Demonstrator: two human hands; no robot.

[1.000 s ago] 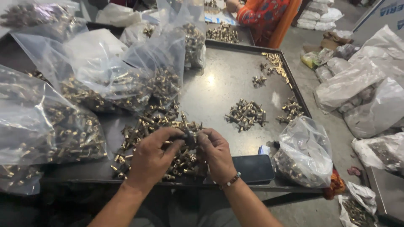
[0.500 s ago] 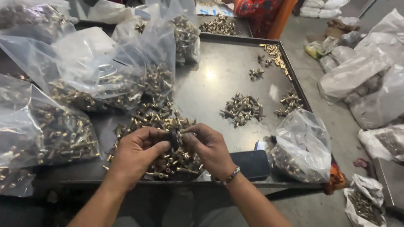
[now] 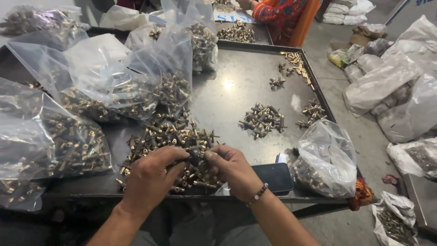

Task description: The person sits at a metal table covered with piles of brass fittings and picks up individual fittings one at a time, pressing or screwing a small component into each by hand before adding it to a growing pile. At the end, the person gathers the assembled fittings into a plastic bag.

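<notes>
A small dark fitting [image 3: 195, 157] is pinched between the fingertips of both hands, held just above a large heap of brass fittings [image 3: 170, 141] at the near edge of a dark metal surface [image 3: 227, 98]. The left hand [image 3: 150, 180] is curled, its thumb and forefinger closed on the left side of the fitting; the right hand [image 3: 232, 168], with a beaded bracelet [image 3: 258, 193] at the wrist, is closed on the right side. A black phone [image 3: 272, 177] is seen lying flat just beside the right wrist, and next to it a clear plastic bag [image 3: 325, 159] holding more parts. Near the middle of the surface a smaller pile of fittings [image 3: 263, 120] is laid, well apart from the hands, with a still smaller cluster [image 3: 312, 114] near the right rim. Large clear bags of brass parts [image 3: 54, 136] are heaped along the left. At the far end, a person in an orange patterned garment [image 3: 284, 13] is partly visible.
</notes>
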